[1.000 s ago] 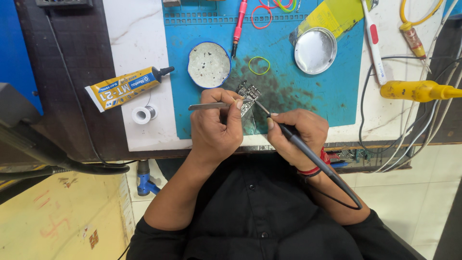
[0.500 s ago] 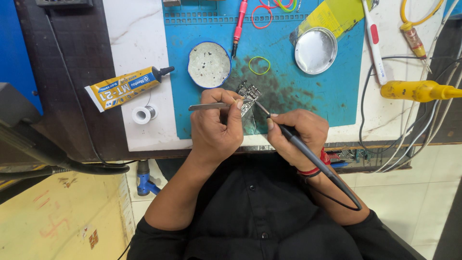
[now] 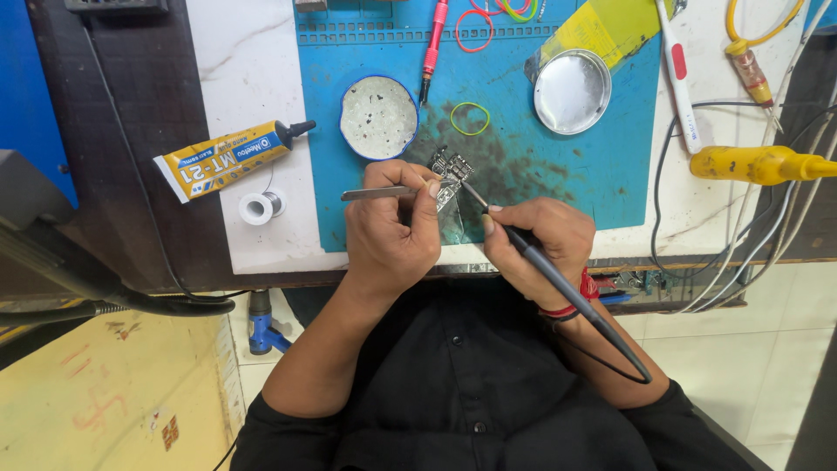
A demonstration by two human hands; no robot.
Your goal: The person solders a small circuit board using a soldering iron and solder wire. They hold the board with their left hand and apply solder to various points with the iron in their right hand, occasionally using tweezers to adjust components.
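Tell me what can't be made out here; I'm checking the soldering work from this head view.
- Head view: the joint where the soldering iron tip meets the small circuit board is too small to judge.
- The tweezers tips are hidden behind the left hand.
- The right hand covers its grip on the iron.
- The pink tool is cut off by the top edge.

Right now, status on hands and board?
Left hand grips tweezers at small circuit board. Right hand holds soldering iron, tip on board. Nothing blocking.

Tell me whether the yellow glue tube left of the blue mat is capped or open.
Capped: the glue tube lies flat on the white worktop with a black cap on its nozzle.
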